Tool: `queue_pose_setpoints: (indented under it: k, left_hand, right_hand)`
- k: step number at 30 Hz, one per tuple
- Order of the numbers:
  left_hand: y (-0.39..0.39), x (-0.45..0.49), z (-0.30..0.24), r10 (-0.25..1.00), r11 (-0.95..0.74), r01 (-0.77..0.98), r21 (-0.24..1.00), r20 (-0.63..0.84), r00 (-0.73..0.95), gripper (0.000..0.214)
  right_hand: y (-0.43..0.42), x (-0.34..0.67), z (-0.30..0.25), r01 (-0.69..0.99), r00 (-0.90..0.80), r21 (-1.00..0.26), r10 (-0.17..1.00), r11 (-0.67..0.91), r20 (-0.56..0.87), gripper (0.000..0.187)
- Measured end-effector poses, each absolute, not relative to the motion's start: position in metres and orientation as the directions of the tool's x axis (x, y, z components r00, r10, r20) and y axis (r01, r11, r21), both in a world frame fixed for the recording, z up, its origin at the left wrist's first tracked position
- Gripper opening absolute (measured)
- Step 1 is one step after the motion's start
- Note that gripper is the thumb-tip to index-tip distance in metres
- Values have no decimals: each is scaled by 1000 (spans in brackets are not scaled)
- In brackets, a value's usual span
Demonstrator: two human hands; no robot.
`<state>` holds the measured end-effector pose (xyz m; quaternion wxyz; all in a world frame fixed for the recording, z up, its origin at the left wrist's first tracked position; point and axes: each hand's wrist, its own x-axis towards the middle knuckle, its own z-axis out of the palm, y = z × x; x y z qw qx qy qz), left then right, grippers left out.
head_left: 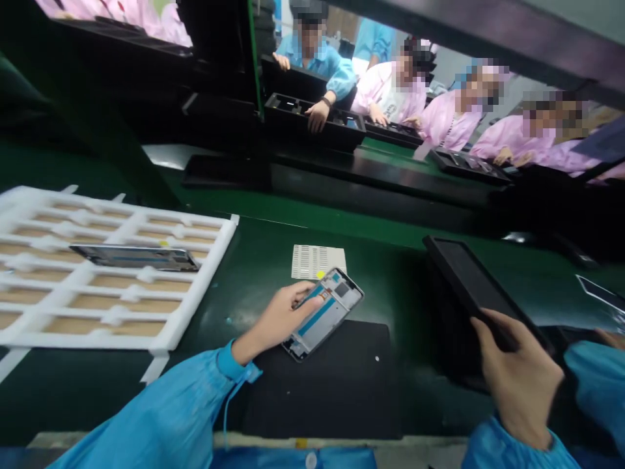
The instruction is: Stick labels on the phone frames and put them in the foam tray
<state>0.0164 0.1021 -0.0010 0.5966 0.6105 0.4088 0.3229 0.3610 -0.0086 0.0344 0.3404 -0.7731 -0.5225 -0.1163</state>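
My left hand [278,317] is closed on an opened phone frame [319,319] with blue strips inside, held tilted above a black mat [332,391]. The thumb lies across the inner side of the frame. On the right, my right hand [522,371] grips the near edge of a black tray [469,273], which sits at a slant; its fingertips are partly hidden. Just behind the phone frame lies a white label sheet [317,259] with rows of dark marks and a yellow dot.
At left, a white foam rack [195,306] holds a second phone frame [137,257] leaning in its slots. A co-worker's blue sleeve [596,384] is close by on the right. Across the green bench [254,260], several people in pink and blue work at black trays [312,120].
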Motion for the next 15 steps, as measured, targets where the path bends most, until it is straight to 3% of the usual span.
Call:
queue_pose_setpoints:
  k: [4,8,11,15]
  left_hand:
    - [101,14,-6,827,-94,234,968,-55,559,31]
    - [100,9,-5,823,-267,407,873,-13,567,33]
    - [101,6,-8,808,-358,418,835,53,586,33]
    - [103,4,-13,779,-406,441,801,50,626,37]
  right_hand:
    - [56,321,47,938,252,-344,756,-37,604,31]
    - [166,286,18,891,66,-401,814,212,577,25]
    - [220,256,-13,832,-36,-459,856,311,515,25]
    - [221,231,-33,784,-142,-495,885,374,443,22]
